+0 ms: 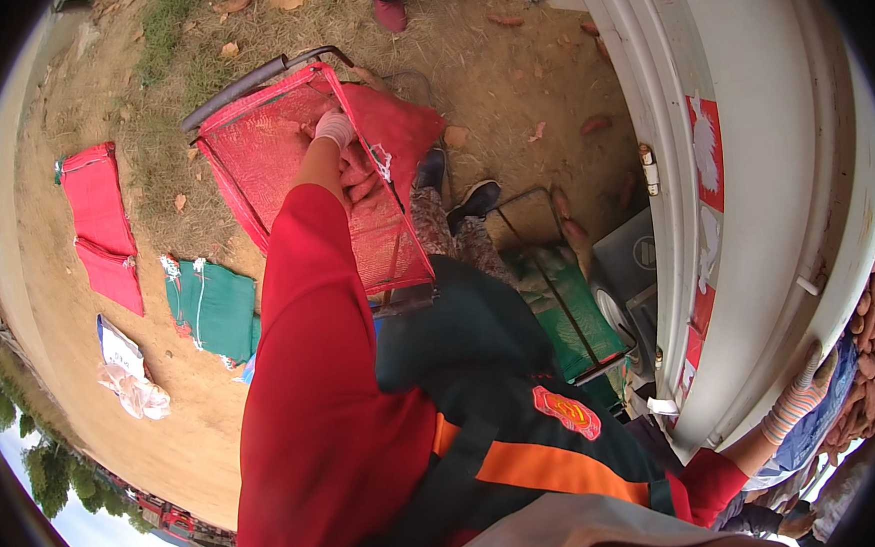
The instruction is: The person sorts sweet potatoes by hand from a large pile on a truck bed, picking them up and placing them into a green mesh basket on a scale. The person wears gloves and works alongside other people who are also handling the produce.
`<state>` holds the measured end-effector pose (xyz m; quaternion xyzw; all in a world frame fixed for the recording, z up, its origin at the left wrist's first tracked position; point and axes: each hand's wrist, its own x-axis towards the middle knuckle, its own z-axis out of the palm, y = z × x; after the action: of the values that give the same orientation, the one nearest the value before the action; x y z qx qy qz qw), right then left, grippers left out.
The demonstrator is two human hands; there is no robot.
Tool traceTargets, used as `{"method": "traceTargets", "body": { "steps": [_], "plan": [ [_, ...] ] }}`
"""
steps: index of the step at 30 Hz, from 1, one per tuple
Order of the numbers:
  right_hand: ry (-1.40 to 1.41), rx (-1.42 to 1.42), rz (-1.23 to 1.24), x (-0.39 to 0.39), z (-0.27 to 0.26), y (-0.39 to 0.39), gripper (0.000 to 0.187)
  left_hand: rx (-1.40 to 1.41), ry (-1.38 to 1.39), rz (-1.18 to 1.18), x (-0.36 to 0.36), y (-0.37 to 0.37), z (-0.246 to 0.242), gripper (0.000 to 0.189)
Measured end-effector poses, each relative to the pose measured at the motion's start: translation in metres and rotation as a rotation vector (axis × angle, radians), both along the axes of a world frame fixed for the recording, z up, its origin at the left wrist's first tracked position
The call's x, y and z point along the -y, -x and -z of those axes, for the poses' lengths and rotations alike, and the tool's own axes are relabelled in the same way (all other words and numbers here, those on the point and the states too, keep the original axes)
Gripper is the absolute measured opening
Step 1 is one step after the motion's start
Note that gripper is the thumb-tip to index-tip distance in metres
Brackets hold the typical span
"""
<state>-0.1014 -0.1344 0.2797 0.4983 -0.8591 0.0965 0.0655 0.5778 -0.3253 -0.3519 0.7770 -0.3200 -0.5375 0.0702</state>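
My left hand (335, 128), in a striped knit glove, reaches down inside a red mesh bag (279, 144). Its fingers are partly hidden, next to a sweet potato. The bag's mouth is spread on a metal frame with a dark padded bar (235, 92). Several sweet potatoes (360, 174) lie in the bag below my wrist. Far to the right, my right hand (795, 402), also gloved, is at the upper edge of a white vehicle side panel (760, 141). Its fingers are small and bent by the lens, so their grip is unclear.
Folded red mesh bags (99, 211), green mesh bags (218, 306) and a plastic bag (132, 382) lie on bare ground. A second frame holds a green mesh bag (572, 325). Sweet potatoes (874, 352) are heaped beyond the panel. Another person's shoe (389, 15) shows at the top.
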Motion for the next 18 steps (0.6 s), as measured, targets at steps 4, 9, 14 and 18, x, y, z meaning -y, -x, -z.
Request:
{"method": "traceTargets", "body": {
  "steps": [4,9,14,18],
  "plan": [
    [0.06,-0.043,-0.003,-0.01,-0.002,0.009,0.064,-0.027,0.008,-0.066,-0.004,0.018,0.034,0.042],
    [0.022,-0.218,-0.04,-0.011,-0.014,0.02,0.062,-0.019,0.037,-0.149,-0.023,0.026,0.06,0.042],
    [0.019,-0.241,-0.014,0.0,-0.008,0.006,0.062,-0.016,0.083,-0.186,-0.023,0.025,0.065,0.043],
    [0.023,-0.244,0.007,0.003,-0.01,0.004,0.061,-0.016,0.091,-0.197,-0.029,0.029,0.061,0.043]
  ]
}}
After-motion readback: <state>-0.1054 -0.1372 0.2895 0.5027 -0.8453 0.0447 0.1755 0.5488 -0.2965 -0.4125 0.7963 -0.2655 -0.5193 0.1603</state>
